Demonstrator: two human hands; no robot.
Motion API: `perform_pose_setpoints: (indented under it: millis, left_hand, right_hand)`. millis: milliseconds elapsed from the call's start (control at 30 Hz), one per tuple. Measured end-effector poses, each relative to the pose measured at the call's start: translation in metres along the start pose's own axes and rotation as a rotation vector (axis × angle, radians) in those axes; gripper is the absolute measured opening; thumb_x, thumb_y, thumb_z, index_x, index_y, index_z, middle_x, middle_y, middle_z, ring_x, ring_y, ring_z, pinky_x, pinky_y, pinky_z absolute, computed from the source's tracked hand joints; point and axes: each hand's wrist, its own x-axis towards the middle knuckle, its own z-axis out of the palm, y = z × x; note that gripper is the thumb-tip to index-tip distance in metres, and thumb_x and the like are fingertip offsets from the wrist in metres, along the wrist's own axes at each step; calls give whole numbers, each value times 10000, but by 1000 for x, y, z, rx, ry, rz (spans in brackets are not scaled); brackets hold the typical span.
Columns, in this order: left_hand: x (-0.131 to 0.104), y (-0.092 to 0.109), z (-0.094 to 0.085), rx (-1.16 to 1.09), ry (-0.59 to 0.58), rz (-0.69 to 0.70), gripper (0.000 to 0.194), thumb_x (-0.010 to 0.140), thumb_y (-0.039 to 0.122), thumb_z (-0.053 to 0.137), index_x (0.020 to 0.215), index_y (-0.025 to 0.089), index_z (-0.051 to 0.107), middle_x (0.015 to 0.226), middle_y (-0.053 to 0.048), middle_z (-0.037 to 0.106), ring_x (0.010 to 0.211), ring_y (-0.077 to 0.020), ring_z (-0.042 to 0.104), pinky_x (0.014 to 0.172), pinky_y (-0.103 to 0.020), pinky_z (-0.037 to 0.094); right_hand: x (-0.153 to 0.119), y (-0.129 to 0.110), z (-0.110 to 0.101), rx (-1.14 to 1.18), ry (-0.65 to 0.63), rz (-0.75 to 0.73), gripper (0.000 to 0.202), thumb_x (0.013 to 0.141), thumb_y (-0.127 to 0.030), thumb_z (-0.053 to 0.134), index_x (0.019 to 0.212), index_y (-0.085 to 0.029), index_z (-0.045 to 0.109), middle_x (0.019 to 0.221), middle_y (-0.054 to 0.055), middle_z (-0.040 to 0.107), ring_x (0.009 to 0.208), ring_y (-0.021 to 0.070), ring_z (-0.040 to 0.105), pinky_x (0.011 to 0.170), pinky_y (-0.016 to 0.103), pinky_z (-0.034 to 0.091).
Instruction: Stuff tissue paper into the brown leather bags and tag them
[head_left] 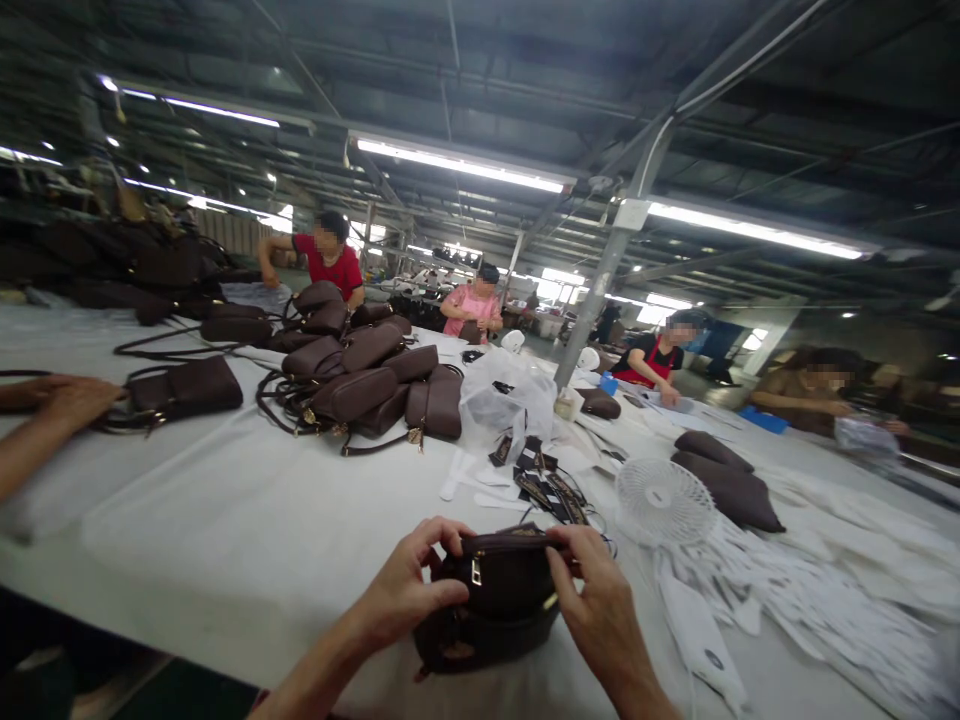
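Dark brown leather-look handbag [499,595] gripped between both hands at near edge of white cloth-covered table [247,520]. Left hand [409,590] curled closed on bag's left side, thumb across front panel near small gold clasp. Right hand [596,600] clamped on right side, fingers hooked over top rim. Bag soft, rounded, strap bunched beneath.

Just beyond right hand: round white fan [664,500], ribbed grille, lying flat. Past fingertips: scatter of dark hang tags [544,480] and crumpled clear plastic bag [506,395]. Right of fan: two smooth dark pouches [724,475], then a spill of white paper strips [817,590]. Farther out left: heap of matching brown handbags [367,385] with looping straps. Far left: another person's hand [71,400] resting by a single bag [187,390]. Seated workers [326,255] along far side.
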Motion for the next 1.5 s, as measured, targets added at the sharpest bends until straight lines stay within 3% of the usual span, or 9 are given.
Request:
perform_pose_setpoints:
  millis: [167, 233, 333, 533, 733, 933, 1167, 1300, 1500]
  left_hand:
    - [-10, -13, -5, -160, -221, 6, 374, 705, 192, 680, 1061, 215, 570, 1327, -82, 528, 1016, -204, 564, 781, -297, 452]
    - [-8, -17, 2, -60, -198, 88, 459, 710, 185, 690, 1154, 242, 588, 1361, -77, 503, 1143, -243, 512, 921, -366, 425]
    - [-6, -21, 17, 104, -97, 246, 504, 719, 176, 692, 1201, 275, 587, 1350, -66, 525, 1285, -273, 386, 1092, -456, 273]
    - [-6, -28, 41, 187, -40, 328, 438, 778, 204, 623, 1201, 262, 525, 1402, -87, 491, 1360, -294, 271, 1106, -521, 232]
    - [-1, -23, 42, 254, -54, 346, 370, 760, 223, 620, 1116, 249, 521, 1283, -77, 561, 1246, -285, 365, 1094, -494, 227]
    - [1, -18, 43, 188, -74, 298, 330, 756, 219, 582, 1076, 235, 502, 1211, -72, 537, 1167, -261, 384, 1010, -420, 337]
    - [0, -19, 48, 256, -44, 296, 249, 807, 257, 539, 1052, 231, 504, 1158, -68, 533, 1095, -258, 415, 969, -422, 358]
    - [-1, -19, 51, 270, 33, 272, 260, 808, 256, 537, 1067, 226, 524, 1153, -68, 543, 1082, -265, 437, 959, -428, 363]
    - [2, -21, 55, 344, 27, 284, 270, 833, 230, 518, 1100, 235, 557, 1150, -57, 564, 1088, -261, 427, 960, -420, 353]
  right_hand:
    - [6, -24, 11, 124, -135, -81, 282, 820, -183, 506, 1079, -205, 614, 1156, 110, 584, 1107, 251, 551, 960, 424, 486]
    - [7, -24, 14, 164, -177, -88, 339, 817, -168, 500, 1133, -213, 613, 1205, 106, 574, 1153, 249, 538, 1005, 439, 466]
    - [-1, -23, 12, 261, -234, -48, 402, 840, -154, 460, 1211, -230, 594, 1266, 100, 555, 1203, 238, 521, 1011, 429, 482]
    - [-30, -29, -8, 508, -291, 93, 462, 864, -189, 509, 1321, -261, 519, 1348, 92, 522, 1225, 240, 525, 948, 374, 542]
    - [-35, -30, -5, 387, -191, 223, 240, 883, -305, 562, 1090, -202, 625, 989, 80, 690, 906, 212, 665, 778, 306, 575]
    - [-20, -38, -3, 265, -190, 6, 188, 947, -263, 443, 914, -213, 621, 850, 52, 613, 800, 174, 589, 710, 269, 489]
    - [15, -30, -13, -145, -382, -225, 206, 921, -158, 390, 748, -206, 492, 730, 11, 535, 656, 149, 488, 591, 255, 335]
    - [27, -36, -18, -103, -542, -196, 212, 926, -187, 389, 721, -211, 435, 671, -17, 519, 630, 138, 472, 595, 252, 306]
    - [29, -47, -26, 21, -643, -163, 243, 928, -239, 364, 692, -213, 419, 665, -15, 517, 622, 132, 456, 605, 252, 332]
